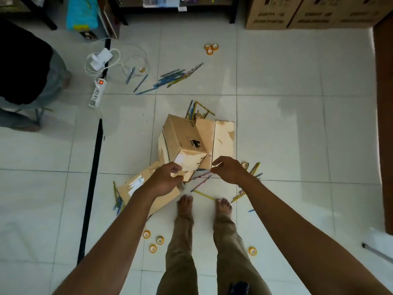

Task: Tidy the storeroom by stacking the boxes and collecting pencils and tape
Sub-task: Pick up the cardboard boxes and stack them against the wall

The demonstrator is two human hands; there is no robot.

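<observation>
Standing among scattered pencils (178, 78) and tape rolls (211, 48), a person's left hand (168, 177) grips the near corner of a tilted cardboard box (182, 141), apparently light and stiff, while the right hand (228, 170) hovers beside it, fingers loosely curled, holding nothing.

From my feed I see 2 bare forearms with no sleeves showing, a left hand (168, 177) and a right hand (228, 170) without rings or a watch. Below them are khaki-olive trousers (182, 252), creased at the ankles, and 2 bare feet (185, 206).
</observation>
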